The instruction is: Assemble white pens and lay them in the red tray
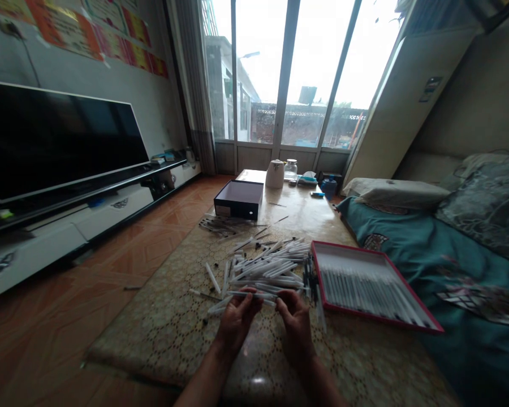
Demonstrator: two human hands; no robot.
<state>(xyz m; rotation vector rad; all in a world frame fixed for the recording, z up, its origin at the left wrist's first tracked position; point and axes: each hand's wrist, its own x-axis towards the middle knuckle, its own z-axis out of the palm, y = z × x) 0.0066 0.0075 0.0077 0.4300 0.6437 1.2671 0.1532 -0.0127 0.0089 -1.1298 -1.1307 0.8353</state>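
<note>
My left hand is closed on one end of a slim, pale pen. At its other end, the fingers of my right hand pinch the tip. The pen lies level between both hands, just in front of a heap of white pen barrels. Small black caps are scattered around the heap. Right of my hands, a red-rimmed box lid holds a row of pens with dark ends. Dark, thin refills lie beyond the heap on the left.
A patterned table bears everything. Farther back stand a dark open box, a pale jug, a glass jar and a tissue pack. A couch runs along the right, with a television on the left.
</note>
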